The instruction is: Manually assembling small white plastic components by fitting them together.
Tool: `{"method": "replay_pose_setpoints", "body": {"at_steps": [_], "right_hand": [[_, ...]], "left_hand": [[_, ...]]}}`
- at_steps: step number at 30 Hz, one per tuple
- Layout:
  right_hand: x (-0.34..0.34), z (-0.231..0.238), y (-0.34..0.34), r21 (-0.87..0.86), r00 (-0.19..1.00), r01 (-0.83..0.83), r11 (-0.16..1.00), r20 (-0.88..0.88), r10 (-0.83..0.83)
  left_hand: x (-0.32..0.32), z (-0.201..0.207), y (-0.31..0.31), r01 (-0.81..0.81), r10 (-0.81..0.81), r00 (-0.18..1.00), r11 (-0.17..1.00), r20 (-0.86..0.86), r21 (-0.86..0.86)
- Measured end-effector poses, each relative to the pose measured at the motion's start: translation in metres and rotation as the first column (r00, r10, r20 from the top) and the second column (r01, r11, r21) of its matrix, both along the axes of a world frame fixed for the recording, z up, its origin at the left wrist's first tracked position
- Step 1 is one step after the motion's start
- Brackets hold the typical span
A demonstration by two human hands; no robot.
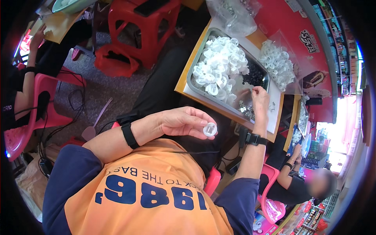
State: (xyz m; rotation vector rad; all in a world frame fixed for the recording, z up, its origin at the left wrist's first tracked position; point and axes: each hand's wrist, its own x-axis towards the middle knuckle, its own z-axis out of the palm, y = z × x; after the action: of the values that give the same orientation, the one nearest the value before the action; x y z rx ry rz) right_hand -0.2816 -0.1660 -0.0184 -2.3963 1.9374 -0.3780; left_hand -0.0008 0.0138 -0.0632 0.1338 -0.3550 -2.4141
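Note:
My left hand (187,122) is held in front of my body, closed on a small round white plastic part (210,129) with a slotted middle, pinched between thumb and fingers. My right hand (260,102) reaches over the right end of a metal tray (194,88). Its thumb and fingertips are pressed together, and what they hold, if anything, is too small to make out. Just beside those fingertips lie small black pieces (253,75) and a little heap of shiny metal bits (246,109). A large pile of translucent white plastic parts (219,64) fills the tray's left side.
Clear bags of white parts (277,62) and small pieces (235,17) lie beyond the tray on the wooden table (181,84). A red stool (143,29) stands at the far left. Other people sit on pink chairs (37,105) at left and right. Cables trail across the floor.

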Motion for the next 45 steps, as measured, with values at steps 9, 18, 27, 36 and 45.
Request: {"method": "replay_pose_setpoints", "body": {"at_steps": [9,18,27,36,45], "right_hand": [[0.029,0.027,0.109,0.282,0.12,-0.261,0.923,0.959,-0.258],[0.055,0.032,0.183,0.285,-0.072,-0.322,0.903,0.943,-0.324],[0.07,0.031,0.197,0.259,-0.251,-0.529,0.808,0.862,-0.44],[0.076,0.03,0.196,0.264,-0.343,-0.604,0.752,0.766,-0.544],[0.07,0.025,0.19,0.304,-0.276,-0.612,0.73,0.783,-0.558]], "left_hand": [[0.0,0.006,0.001,-0.028,0.027,0.998,0.999,0.057,0.018],[-0.006,0.012,0.004,-0.08,0.085,0.982,0.996,0.172,-0.033],[-0.007,0.01,0.004,-0.084,0.089,0.98,0.996,0.177,-0.032],[-0.008,0.007,0.003,-0.082,0.086,0.981,0.996,0.175,-0.029],[-0.007,0.004,0.003,-0.064,0.068,0.987,0.997,0.144,-0.03]]}}
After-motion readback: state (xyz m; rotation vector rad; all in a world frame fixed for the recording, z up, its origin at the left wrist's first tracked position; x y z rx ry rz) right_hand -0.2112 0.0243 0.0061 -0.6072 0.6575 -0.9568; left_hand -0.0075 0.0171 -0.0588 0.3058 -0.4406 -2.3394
